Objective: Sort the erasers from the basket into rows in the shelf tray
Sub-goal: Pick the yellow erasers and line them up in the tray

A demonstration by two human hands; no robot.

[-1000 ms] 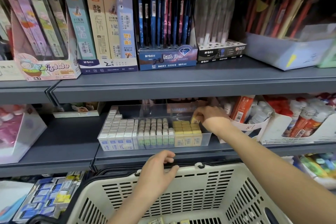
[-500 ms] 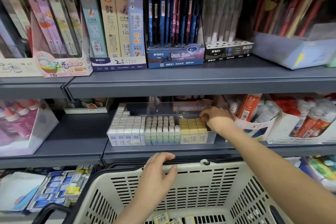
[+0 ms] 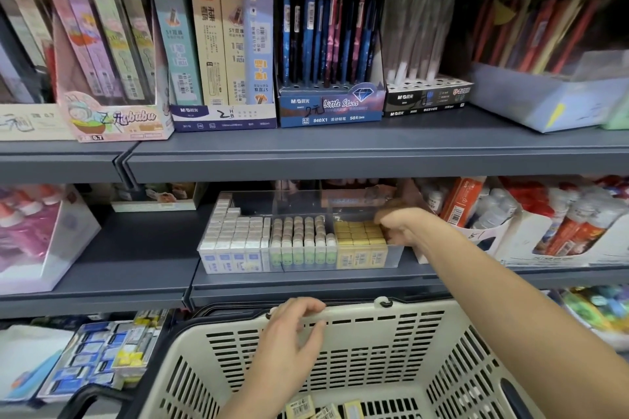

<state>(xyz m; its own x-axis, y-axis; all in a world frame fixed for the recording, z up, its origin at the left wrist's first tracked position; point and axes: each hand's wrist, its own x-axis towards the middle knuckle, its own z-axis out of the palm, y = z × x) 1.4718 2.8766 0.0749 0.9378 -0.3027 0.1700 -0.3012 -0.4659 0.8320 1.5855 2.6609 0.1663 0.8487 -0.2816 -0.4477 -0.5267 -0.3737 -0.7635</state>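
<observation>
While R hand [image 3: 403, 226] sits curled at the yellow row's [image 3: 360, 238] back-right corner in the shelf tray [image 3: 299, 207], grip contents not discernible, L hand [image 3: 292, 333] rests open-fingered on basket [image 3: 357, 343] rim; placement step appears underway, next pick req. reaching loose erasers [image 3: 320, 410] in basket btm.

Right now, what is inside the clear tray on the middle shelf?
The clear tray holds rows of white erasers, green-sleeved erasers and yellow erasers. The right hand covers its back right corner.
</observation>
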